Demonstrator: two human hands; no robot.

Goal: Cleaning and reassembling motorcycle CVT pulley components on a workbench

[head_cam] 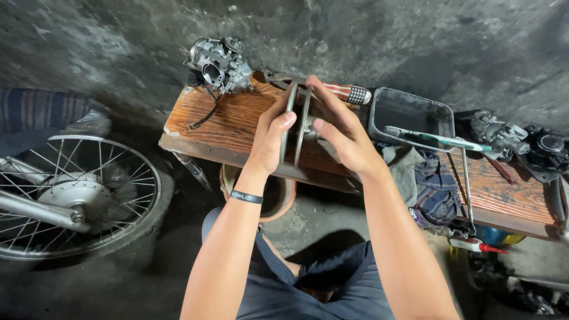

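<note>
From the head camera, looking down over the person's knees, both hands meet above the near edge of a wooden worktop. Between them stands a pair of thin metal rings, held on edge, so their flat faces look left and right and their long line runs up and down, away from the person's lap. The left hand is clasped on the left side of the rings, thumb over the rim near the top and fingers wrapped behind. The right hand presses flat against the right side, fingers stretched up along the outer ring, thumb tip close to the left thumb. Both hands are equally near, since both grip the rings; neither is free.

Taking the rings as the landmark: behind them and to the left, at the far corner of the worktop, sits a grey carburettor with a black cable hanging from it. Just behind them, a tool with a striped handle lies across the wood. To their right stands a dark metal tray with a toothbrush laid over its rim. Below them, under the worktop, is a clay-coloured pot. Far to their left, a spoked wheel lies on the floor.
</note>
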